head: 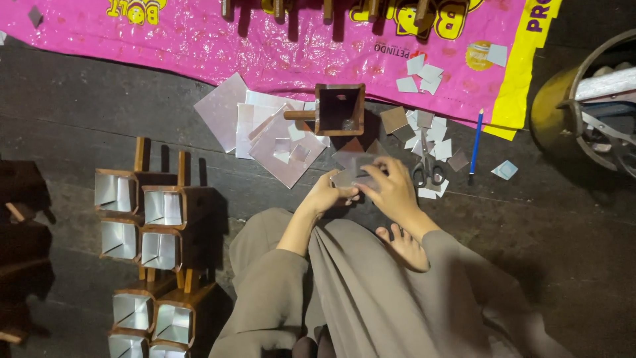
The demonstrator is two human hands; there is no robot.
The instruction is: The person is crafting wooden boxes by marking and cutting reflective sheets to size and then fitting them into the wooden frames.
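- Dark plank floor (99,99) beneath us, pink plastic sheet (265,46) ahead.
- Our left hand (326,195) and right hand (391,189) together pinch a small foil square (354,174).
- Wooden box (340,109) and scissors (428,174) lie near.

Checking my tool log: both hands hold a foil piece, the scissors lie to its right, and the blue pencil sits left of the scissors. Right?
Not quite. In the head view the blue pencil lies right of the scissors, not left. Both hands, left hand and right hand, do hold the foil piece.

Scissors (428,174) right of hands (363,190)
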